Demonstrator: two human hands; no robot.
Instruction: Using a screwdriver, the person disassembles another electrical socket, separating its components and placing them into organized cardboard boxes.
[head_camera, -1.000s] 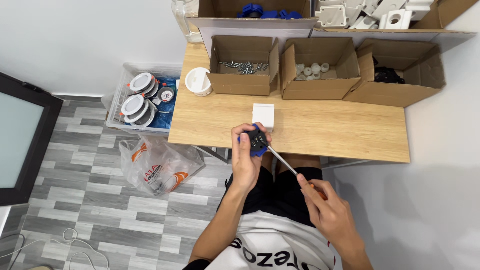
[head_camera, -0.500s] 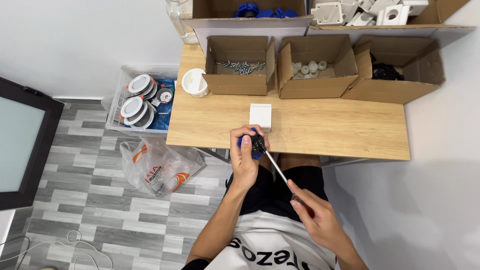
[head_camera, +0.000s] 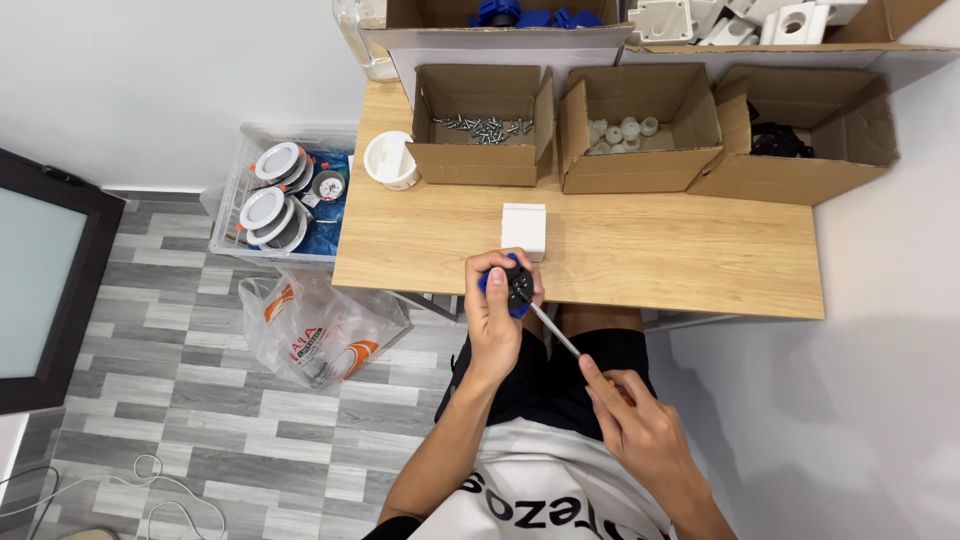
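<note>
In my left hand I hold a small blue and black part, just above the near edge of the wooden counter and over my lap. It looks like hard plastic, light and stiff, so I judge it will not bend, but it is small and could turn or slip when the tool pushes on it. The best place to hold it is around its blue sides, with the face left free. My left grip does this: the fingers are wrapped closely around the part and the thumb lies along its near side, pressing it.

My right hand is lower, near my body. Its grip is closed around the handle of a screwdriver; the handle is almost hidden inside the fingers. The thin metal shaft goes up and left, and its tip meets the dark middle of the part. I cannot see the screw itself.

Just beyond the part a white square piece lies flat on the counter. Behind it stand three open cardboard boxes; the left box holds loose screws.
</note>
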